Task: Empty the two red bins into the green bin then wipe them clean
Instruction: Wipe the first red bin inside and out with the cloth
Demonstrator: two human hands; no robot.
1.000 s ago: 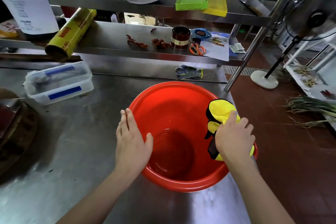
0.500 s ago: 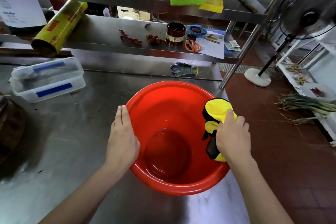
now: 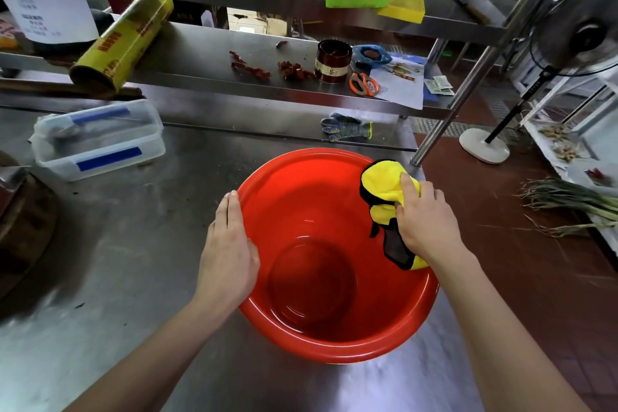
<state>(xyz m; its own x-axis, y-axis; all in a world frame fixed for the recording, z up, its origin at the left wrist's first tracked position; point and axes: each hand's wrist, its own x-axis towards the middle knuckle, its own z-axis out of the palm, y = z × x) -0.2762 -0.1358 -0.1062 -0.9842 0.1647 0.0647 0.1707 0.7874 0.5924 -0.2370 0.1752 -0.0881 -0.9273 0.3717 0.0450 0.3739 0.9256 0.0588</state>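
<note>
My right hand [image 3: 426, 221] is pressing the yellow cloth [image 3: 384, 189] against the right inner wall of the red bin [image 3: 311, 338], its fingers [image 3: 408, 185] curled over the bunched fabric and pinning it just under the rim. My left hand [image 3: 227, 254] is lying flat on the bin's left rim, fingers straight and together, holding nothing and simply bracing. The bin is sitting upright on the steel counter [image 3: 110, 261], close to its right edge, and looking empty inside; a little wetness may be gleaming at the bottom, though I cannot tell. To wipe well, I am thinking of keeping the cloth spread under my palm, sweeping round the wall and then down to the base, while the left hand is steadying the bin against sliding toward the edge. No green bin or second red bin is showing here.
</note>
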